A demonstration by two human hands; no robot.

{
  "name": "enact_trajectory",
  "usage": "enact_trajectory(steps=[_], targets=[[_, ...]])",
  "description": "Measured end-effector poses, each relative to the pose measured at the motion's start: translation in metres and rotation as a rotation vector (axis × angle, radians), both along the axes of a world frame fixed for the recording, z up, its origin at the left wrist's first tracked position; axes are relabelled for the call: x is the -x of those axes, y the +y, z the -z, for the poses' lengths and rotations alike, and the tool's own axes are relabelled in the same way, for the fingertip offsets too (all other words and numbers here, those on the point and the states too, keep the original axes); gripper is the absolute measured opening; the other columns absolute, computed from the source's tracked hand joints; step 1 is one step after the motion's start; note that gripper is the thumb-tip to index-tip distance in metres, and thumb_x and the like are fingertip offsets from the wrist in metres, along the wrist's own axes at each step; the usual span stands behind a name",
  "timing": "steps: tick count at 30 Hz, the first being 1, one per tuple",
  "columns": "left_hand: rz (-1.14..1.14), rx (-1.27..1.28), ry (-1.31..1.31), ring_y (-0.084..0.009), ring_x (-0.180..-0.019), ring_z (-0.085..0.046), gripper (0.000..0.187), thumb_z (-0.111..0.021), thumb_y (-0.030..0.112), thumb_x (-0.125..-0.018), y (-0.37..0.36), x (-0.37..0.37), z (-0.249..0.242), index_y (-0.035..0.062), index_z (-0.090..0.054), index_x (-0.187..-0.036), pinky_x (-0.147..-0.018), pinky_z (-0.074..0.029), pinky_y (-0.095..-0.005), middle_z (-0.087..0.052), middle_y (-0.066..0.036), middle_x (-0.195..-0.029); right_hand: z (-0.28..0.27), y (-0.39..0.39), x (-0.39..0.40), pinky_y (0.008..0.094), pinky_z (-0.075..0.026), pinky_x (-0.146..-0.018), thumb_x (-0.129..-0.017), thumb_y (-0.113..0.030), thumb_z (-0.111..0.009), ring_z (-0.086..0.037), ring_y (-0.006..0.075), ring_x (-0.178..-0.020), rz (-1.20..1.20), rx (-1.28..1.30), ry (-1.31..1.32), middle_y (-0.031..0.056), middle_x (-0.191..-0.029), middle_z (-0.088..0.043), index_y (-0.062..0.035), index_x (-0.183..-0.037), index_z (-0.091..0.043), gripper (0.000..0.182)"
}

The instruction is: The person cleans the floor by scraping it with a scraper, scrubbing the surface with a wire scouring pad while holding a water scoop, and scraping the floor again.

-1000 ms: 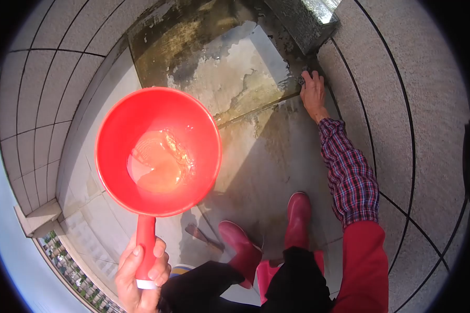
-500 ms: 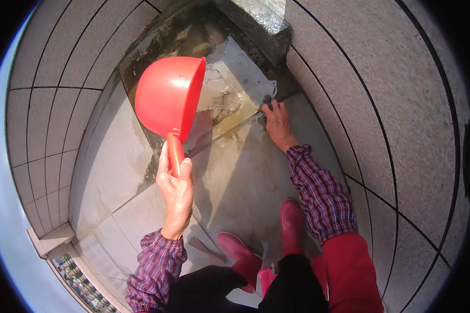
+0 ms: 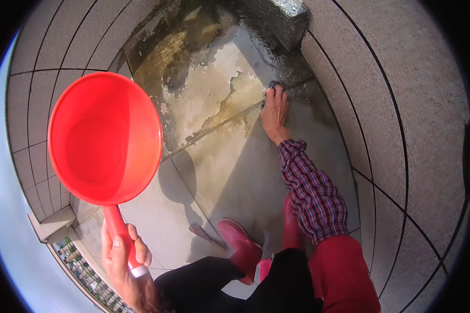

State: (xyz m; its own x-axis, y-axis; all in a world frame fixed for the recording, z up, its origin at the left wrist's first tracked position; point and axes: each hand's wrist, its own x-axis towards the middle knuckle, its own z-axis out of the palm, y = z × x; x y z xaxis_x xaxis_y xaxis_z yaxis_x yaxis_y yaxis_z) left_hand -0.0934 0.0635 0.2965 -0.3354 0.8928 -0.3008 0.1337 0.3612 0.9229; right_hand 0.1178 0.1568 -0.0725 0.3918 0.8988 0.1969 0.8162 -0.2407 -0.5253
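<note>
My left hand [image 3: 124,261] is wrapped round the handle of a large red dipper [image 3: 102,138], raised at the left with its open bowl facing me. A shadow line crosses the inside of the bowl. Down on the wet floor, my right hand [image 3: 275,112] has its fingers curled over a small dark scrubber [image 3: 272,85], mostly hidden under the fingertips. It touches the floor tiles [image 3: 235,156] beside a joint, at the edge of a brownish stained patch [image 3: 214,88].
Tiled walls [image 3: 402,104] rise on both sides. A concrete block [image 3: 284,23] stands at the top. Pink boots [image 3: 237,242] are on the floor below, with a pink object [image 3: 265,268] between them. Water covers the floor's far part.
The dipper has swung left and closer, turning its opening toward me. Water has spread over the far floor, and the pale sheet-like patch there no longer shows. My right hand has shifted slightly up.
</note>
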Motion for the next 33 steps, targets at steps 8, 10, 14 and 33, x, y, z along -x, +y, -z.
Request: enact_trajectory(steps=[8, 10, 14, 33], targets=[[0.106, -0.07, 0.029, -0.0048, -0.049, -0.041, 0.051, -0.044, 0.019, -0.091, 0.003, -0.013, -0.007, -0.0063, -0.023, -0.13, -0.039, -0.035, -0.0146, -0.047, -0.012, -0.086, 0.001, -0.068, 0.151, 0.0328, -0.041, -0.073, -0.071, -0.008, -0.052, -0.048, 0.0217, -0.091, -0.79, -0.112, 0.095, 0.0075, -0.099, -0.047, -0.0084, -0.089, -0.049, 0.019], [0.083, -0.08, 0.034, -0.0042, -0.048, -0.04, 0.052, -0.046, 0.018, -0.091, 0.002, -0.009, -0.007, -0.0065, -0.023, -0.13, -0.038, -0.034, -0.0144, -0.047, -0.011, -0.087, 0.004, -0.082, 0.124, 0.0337, -0.041, -0.072, -0.07, -0.007, -0.052, -0.048, 0.023, -0.09, -0.874, -0.119, 0.139, 0.0085, -0.099, -0.047, -0.0088, -0.089, -0.049, 0.019], [-0.01, 0.007, -0.052, -0.0048, -0.048, -0.04, 0.051, -0.047, 0.016, -0.09, -0.002, 0.016, -0.017, -0.007, -0.023, -0.129, -0.039, -0.036, -0.0145, -0.047, -0.013, -0.088, -0.007, -0.056, -0.028, 0.0419, -0.041, -0.077, -0.064, 0.01, -0.056, -0.047, 0.0334, -0.093, -0.35, -0.032, 0.116, 0.0146, -0.103, -0.045, -0.0036, -0.098, -0.051, 0.037], [-0.109, 0.076, -0.018, -0.0099, -0.044, -0.043, 0.065, -0.058, 0.022, -0.082, -0.007, 0.046, -0.017, -0.0061, -0.026, -0.131, -0.039, -0.036, -0.0185, -0.048, -0.013, -0.078, 0.004, 0.031, 0.098, 0.04, -0.04, -0.071, -0.059, 0.008, -0.056, -0.047, 0.0317, -0.088, -0.563, -0.088, 0.2, 0.0119, -0.089, -0.045, -0.0045, -0.088, -0.046, 0.033]])
